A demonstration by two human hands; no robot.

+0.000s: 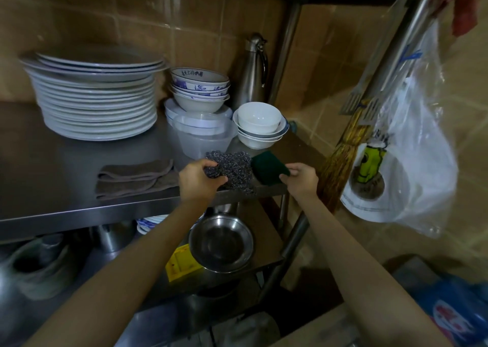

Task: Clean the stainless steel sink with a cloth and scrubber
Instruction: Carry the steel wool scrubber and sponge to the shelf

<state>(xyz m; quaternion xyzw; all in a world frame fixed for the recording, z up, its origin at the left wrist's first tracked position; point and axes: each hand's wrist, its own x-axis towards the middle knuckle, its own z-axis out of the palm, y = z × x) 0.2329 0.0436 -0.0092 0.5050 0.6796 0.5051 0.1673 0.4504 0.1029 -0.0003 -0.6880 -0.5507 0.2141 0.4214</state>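
— Two hands out over the shelf at once. See how the left hand sits?

— Arm stretched forward, wrist level, fingers and thumb curled round the near corner of the steel wool. It grips that, and the wool lies on the shelf right at the front edge, partly hanging over.

— And the right hand?

— Arm reaching straight in as well. Its fingers are bent toward the green pad, fingertips at the pad's near side. It looks like a pinch on the pad's edge, though the blur keeps me from being sure it holds it.

— Where's the pad against the wool?

— Just beside it, touching on the right, at the shelf's right front corner.

— The cloth?

— Folded, brown, left of the left hand, near the front edge too.

— Room to move?

— Tight behind: a plastic tub stands just back of the wool, bowls beside it, plates stacked well left. A broom and a hanging bag stand close on the right. Below the front edge sits a steel basin on the lower shelf.
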